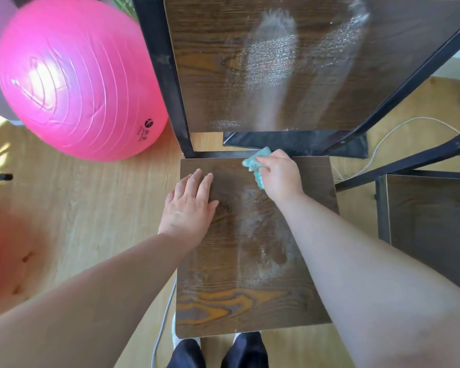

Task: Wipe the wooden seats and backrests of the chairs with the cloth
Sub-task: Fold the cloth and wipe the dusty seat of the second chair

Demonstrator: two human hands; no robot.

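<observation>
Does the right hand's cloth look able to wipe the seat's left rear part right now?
Probably not fully: the left hand lies flat on that part of the seat, blocking the cloth in the right hand.

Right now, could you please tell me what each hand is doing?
Left hand: open, flat on the seat.
Right hand: closed around the cloth, at the seat's back edge.

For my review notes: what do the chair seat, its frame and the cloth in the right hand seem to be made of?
The seat looks like dark wood or wood-look laminate: bold grain, thin pale edge, smooth surface showing wipe streaks. The frame is probably black-painted metal: straight square bars, scuffed. The cloth is turquoise fuzzy fabric, perhaps microfibre, bunched in the right hand.
</observation>
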